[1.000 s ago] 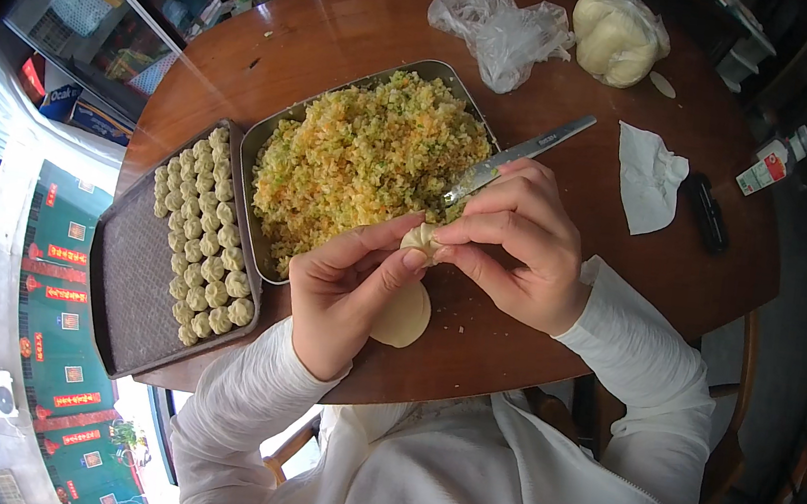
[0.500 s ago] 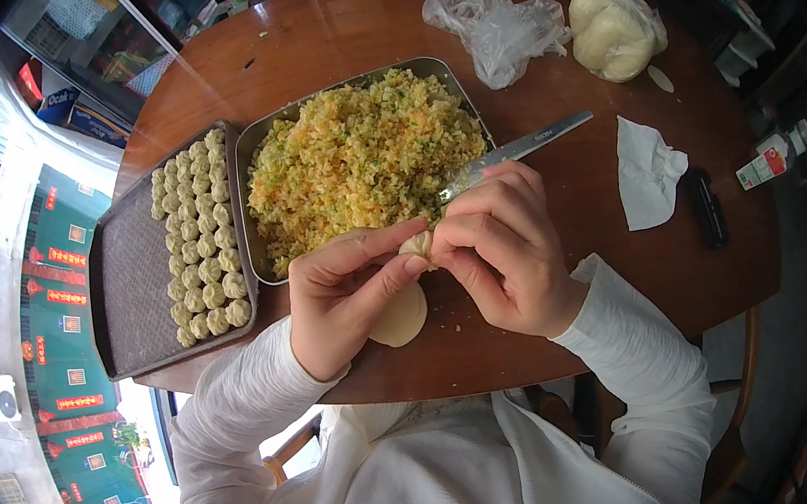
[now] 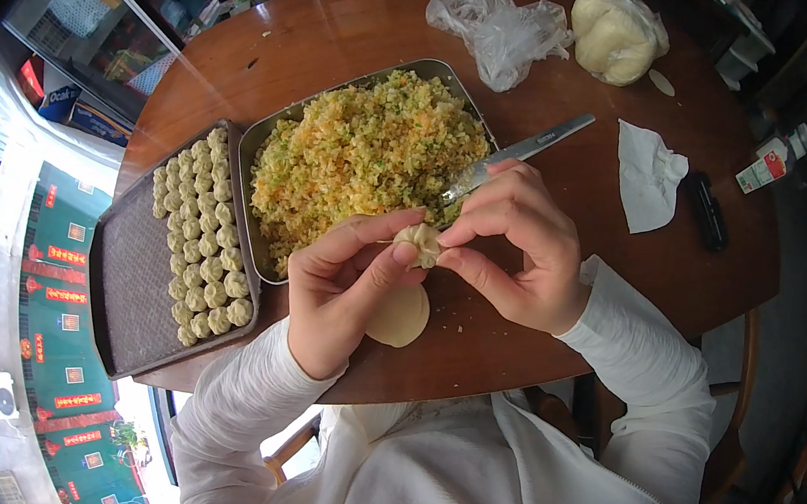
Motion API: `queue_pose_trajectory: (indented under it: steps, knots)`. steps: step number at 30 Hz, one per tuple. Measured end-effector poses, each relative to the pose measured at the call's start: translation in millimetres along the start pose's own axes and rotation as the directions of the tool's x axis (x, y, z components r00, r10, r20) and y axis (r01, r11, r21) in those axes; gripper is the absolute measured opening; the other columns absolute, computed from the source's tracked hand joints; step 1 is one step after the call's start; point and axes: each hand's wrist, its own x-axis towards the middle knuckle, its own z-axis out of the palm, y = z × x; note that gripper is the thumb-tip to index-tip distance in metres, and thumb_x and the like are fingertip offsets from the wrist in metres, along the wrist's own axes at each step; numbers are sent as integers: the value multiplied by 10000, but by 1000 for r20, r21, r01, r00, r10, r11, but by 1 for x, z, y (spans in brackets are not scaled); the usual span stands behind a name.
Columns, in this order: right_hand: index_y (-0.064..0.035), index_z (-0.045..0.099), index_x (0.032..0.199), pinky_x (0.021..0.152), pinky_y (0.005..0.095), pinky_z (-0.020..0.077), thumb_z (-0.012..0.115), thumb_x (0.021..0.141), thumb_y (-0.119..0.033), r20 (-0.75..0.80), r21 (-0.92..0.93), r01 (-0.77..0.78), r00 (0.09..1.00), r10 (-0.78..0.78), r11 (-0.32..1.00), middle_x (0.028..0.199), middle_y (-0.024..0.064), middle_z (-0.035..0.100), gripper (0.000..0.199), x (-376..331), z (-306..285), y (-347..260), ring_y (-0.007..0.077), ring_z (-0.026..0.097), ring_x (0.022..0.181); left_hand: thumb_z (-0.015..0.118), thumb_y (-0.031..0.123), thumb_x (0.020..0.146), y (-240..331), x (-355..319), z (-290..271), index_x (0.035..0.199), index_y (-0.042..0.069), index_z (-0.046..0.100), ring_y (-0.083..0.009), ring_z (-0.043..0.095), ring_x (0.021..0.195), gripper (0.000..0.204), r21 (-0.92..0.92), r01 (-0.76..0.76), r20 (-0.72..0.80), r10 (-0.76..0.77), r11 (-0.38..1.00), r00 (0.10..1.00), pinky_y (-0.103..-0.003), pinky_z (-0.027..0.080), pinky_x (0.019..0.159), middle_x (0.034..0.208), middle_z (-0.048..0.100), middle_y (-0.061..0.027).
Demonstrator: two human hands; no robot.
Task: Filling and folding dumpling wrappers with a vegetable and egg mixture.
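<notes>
A small pleated dumpling is held between the thumb and fingers of my left hand, its gathered folds facing up. From the other side, the thumb and index finger of my right hand pinch the dumpling's edge. Below both hands, a flat round dough wrapper lies on the table, partly covered by my left hand. Just beyond them stands a metal pan heaped with chopped yellow-green filling. A flat metal spreader rests with its blade in the filling and its handle out over the pan's right side.
To the left, a dark tray carries rows of pleated dumplings along its right side. Farther back are a crumpled clear plastic bag and bagged dough. A white paper towel, a black object and a white bottle sit right.
The dumpling has turned so that more of its pleated top shows. My right fingers have shifted slightly along its edge; the other things stay in place.
</notes>
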Motion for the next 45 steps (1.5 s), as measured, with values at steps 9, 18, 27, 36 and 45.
queue_pose_trajectory:
  steps: [9,18,27,36,45]
  knots:
    - [-63,652,985,846,353,453,743,760,-43,48,250,-153,988,146,956,922,48,634,244,-4,4,0,228,602,879,657,-1,901,-4,2,-2,1261,-43,604,-151,637,1008,365,8,-61,93,60,998,994,-284,511,880,1103,649,-98]
    - [-68,610,1285,920,379,455,811,732,-138,217,133,-26,976,-3,991,1158,104,552,592,3,2,-1,260,550,1064,680,-43,862,0,5,-10,1441,-11,377,-178,622,1080,654,-192,115,202,-75,975,977,-325,501,957,1185,635,-129]
    - [-109,686,1103,873,409,427,818,732,-170,208,40,87,974,-94,995,1001,36,551,398,-5,7,3,225,531,937,712,-82,829,3,2,-2,1470,2,299,-176,613,1085,768,-223,120,234,-66,968,970,-314,515,932,1131,644,-127]
    - [-138,680,1037,908,436,410,799,735,-203,228,-25,39,973,-32,999,1020,26,545,331,-6,11,-6,244,524,967,753,-62,808,3,2,5,1453,-6,319,-141,625,1037,779,-170,96,187,-64,981,980,-283,500,916,1082,664,-97]
    - [-169,671,991,922,455,408,797,728,-252,201,-37,149,970,-138,988,1026,9,547,303,-9,12,0,240,523,982,798,-25,781,-2,1,0,1450,-1,326,-134,624,1022,819,-109,97,246,-67,989,967,-295,498,941,1059,667,-82]
